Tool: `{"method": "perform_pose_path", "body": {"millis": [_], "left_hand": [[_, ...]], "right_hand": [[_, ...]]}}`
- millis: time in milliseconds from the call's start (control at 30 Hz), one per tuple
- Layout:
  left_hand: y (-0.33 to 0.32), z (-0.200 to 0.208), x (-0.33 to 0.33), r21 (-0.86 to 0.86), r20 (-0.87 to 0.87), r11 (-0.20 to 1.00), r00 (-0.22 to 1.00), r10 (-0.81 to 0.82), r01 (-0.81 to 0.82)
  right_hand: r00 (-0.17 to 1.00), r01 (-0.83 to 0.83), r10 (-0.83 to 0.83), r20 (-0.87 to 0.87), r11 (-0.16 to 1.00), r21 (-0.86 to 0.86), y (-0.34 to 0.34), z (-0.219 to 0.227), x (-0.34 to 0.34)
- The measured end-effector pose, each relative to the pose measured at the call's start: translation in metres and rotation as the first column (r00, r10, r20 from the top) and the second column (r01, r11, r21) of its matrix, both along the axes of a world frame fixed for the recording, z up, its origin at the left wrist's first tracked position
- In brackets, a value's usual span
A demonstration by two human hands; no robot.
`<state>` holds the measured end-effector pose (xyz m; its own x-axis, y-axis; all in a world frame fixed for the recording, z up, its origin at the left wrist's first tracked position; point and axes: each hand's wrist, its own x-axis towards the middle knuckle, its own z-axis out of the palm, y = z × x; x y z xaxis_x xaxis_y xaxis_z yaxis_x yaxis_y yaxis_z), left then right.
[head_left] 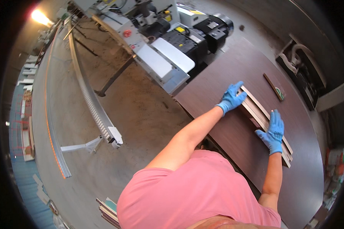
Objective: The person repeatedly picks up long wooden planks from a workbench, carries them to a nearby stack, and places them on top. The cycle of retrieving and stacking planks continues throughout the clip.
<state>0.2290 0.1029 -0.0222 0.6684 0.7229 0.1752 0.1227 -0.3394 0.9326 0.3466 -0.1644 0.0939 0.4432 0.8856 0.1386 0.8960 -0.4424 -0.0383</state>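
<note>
Several narrow wood strips (252, 112) lie side by side in a bundle on a dark brown tabletop (214, 95). My left hand (231, 98), in a blue glove, touches the far left end of the bundle with its fingers apart. Farther along, my right hand (273, 133), gloved the same, lies across the strips with fingers stretched out and the thumb spread to the side. Parts of the strips are hidden under both hands. Beyond them on the table rests a short dark strip (271, 84), with a green and white roll (280, 93) at its near end.
A grey machine with black motors (214, 30) adjoins the table at the far left. On the left runs a long roller conveyor (91, 99) on legs. More strips (107, 214) are by my left side. A black-framed unit with a hose (300, 68) stands beyond the table.
</note>
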Motion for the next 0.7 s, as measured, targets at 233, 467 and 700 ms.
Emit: {"method": "perform_pose_path", "body": {"millis": [233, 467, 700], "left_hand": [[0.028, 0.054, -0.12, 0.183, 0.301, 0.94, 0.927, 0.225, -0.287], [0.187, 0.051, -0.305, 0.276, 0.214, 0.45, 0.511, 0.832, -0.849], [0.334, 0.023, -0.384, -0.699, -0.167, 0.056, 0.238, 0.957, -0.713]], "right_hand": [[0.997, 0.062, -0.06, -0.047, 0.997, 0.054, 0.021, -0.033, 0.003], [0.998, 0.059, -0.058, -0.022, 0.997, 0.051, 0.025, -0.031, -0.002], [0.998, 0.062, -0.061, -0.007, 0.996, 0.063, 0.023, -0.034, 0.001]]}}
